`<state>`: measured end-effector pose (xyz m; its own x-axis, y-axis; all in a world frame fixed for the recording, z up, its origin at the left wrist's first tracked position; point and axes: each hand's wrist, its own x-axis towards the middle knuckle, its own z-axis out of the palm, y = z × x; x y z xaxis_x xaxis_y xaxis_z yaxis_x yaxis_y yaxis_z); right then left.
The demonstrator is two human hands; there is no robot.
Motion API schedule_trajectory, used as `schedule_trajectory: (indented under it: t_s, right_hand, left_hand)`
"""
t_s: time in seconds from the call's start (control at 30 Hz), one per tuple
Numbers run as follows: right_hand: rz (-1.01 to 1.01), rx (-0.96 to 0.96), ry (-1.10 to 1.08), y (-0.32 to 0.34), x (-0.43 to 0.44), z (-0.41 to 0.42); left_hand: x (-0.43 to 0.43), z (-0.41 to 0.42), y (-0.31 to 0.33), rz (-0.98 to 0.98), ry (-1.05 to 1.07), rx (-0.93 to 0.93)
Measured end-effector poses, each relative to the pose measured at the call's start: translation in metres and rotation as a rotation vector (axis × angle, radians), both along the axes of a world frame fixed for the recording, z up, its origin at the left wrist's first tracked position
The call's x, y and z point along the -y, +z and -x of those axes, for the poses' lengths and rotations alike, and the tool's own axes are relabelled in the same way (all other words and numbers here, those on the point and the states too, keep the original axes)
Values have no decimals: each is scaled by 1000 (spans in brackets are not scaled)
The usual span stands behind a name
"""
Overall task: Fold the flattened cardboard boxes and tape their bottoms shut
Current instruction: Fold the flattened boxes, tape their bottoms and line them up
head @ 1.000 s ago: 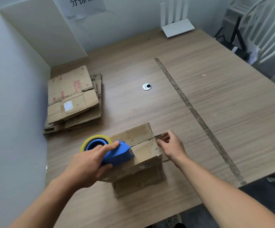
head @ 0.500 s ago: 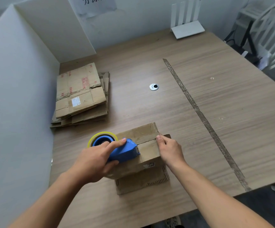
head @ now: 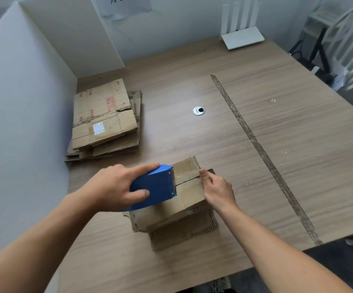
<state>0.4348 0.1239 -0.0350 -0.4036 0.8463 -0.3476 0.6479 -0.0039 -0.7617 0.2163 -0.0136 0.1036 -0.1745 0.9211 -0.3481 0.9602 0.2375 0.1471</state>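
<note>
A folded cardboard box (head: 186,199) stands near the table's front edge, its closed flaps facing up with the seam across the middle. My left hand (head: 116,187) grips a blue tape dispenser (head: 156,186) that lies on top of the box, its toothed edge over the seam. My right hand (head: 218,189) presses the box's right top edge with thumb and fingers, holding the tape end down there. A stack of flattened cardboard boxes (head: 106,121) lies at the left of the table by the white partition.
The wooden table (head: 256,166) has a strip of old tape residue (head: 253,142) running diagonally and a round cable hole (head: 198,111). A white router (head: 241,37) stands at the back. White partitions close the left side; a chair (head: 348,53) stands at the right.
My left hand has drawn the dispenser to the right along the seam and tilted it, hiding the yellow roll. My right hand stays at the box's right edge.
</note>
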Motion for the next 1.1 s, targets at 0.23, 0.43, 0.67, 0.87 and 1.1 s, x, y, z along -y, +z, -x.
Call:
schedule_trajectory:
  t_s: [0.23, 0.43, 0.67, 0.87, 1.1]
  right_hand:
    - [-53, 23, -6, -6, -2, 4]
    - [-81, 26, 11, -5, -3, 6]
    - [-378, 57, 130, 4, -1, 7]
    - [-776, 99, 1058, 25, -14, 20]
    - [-748, 208, 1002, 10, -22, 32]
  left_hand:
    - [4, 10, 3, 85, 138, 298]
    - [47, 42, 4, 115, 273, 480]
    - [57, 43, -17, 56, 361, 652]
    - [61, 51, -19, 86, 359, 670]
    - [56, 51, -18, 98, 340, 673]
